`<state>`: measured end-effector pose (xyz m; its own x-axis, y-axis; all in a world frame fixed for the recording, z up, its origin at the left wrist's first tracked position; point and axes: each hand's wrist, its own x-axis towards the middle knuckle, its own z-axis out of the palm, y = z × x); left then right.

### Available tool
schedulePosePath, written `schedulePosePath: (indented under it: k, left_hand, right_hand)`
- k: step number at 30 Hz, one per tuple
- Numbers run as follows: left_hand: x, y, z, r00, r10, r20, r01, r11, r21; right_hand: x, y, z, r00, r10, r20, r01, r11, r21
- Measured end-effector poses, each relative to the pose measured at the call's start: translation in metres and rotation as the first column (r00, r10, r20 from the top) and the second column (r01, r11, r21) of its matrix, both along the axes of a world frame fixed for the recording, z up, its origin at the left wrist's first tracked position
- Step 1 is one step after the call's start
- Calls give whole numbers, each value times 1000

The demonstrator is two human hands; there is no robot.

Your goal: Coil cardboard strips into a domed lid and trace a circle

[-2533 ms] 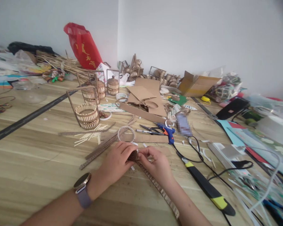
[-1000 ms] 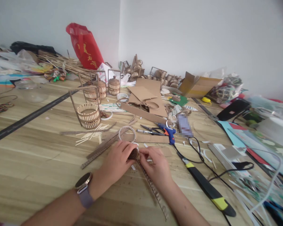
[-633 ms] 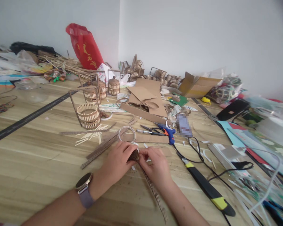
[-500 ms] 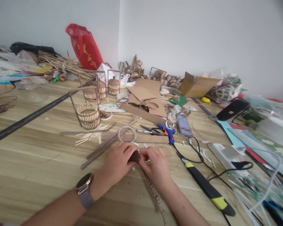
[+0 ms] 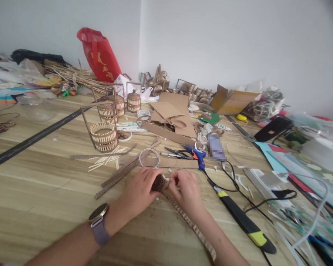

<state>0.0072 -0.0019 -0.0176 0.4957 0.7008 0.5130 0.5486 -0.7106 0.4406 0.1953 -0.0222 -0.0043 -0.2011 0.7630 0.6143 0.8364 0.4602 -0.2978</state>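
Observation:
A tightly wound coil of corrugated cardboard [image 5: 157, 183] is held on its edge by my left hand [image 5: 141, 184], whose fingers and thumb close around it. From the coil a loose corrugated cardboard strip [image 5: 192, 223] trails toward me, passing under my right forearm. At the coil's right side, my right hand [image 5: 186, 188] pinches a small white strip [image 5: 165, 178]; its fingertips partly hide it. Just beyond both hands lies a pale ring [image 5: 149, 159]. More cardboard strips [image 5: 116, 181] rest left of my left hand.
Small slatted baskets [image 5: 104, 137] with tall handles stand at the left, near loose wooden sticks [image 5: 107, 159]. Right of centre lie a blue glue gun [image 5: 199, 157], pliers [image 5: 180, 152] and a black-and-yellow cutter [image 5: 245, 220]. Cardboard sheets [image 5: 170, 111] and a red bag [image 5: 100, 55] are farther back.
My right hand has shifted slightly right, away from the coil, showing more white strip. The coil's face has turned more into view. The trailing cardboard strip has swung right.

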Motion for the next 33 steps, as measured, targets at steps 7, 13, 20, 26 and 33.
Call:
schedulePosePath:
  k: [7, 13, 20, 26, 33]
  left_hand:
    - [0, -1, 3, 998, -15, 58, 15, 1000, -13]
    - [-1, -2, 8, 995, 0, 99, 2, 1000, -15]
    - [-2, -2, 6, 995, 15, 102, -9, 998, -57]
    - [-3, -1, 3, 994, 24, 108, -19, 999, -50]
    - [-3, 1, 1, 988, 62, 138, -59, 998, -27]
  right_hand:
    - [13, 10, -6, 988, -133, -82, 123, 986, -115]
    - [10, 10, -9, 991, -107, -79, 90, 978, -189]
    - [9, 10, -10, 979, -62, -193, 21, 978, -205]
    - [9, 7, -6, 984, -20, -176, -15, 981, -196]
    - [2, 5, -9, 994, -16, -108, 3, 993, -120]
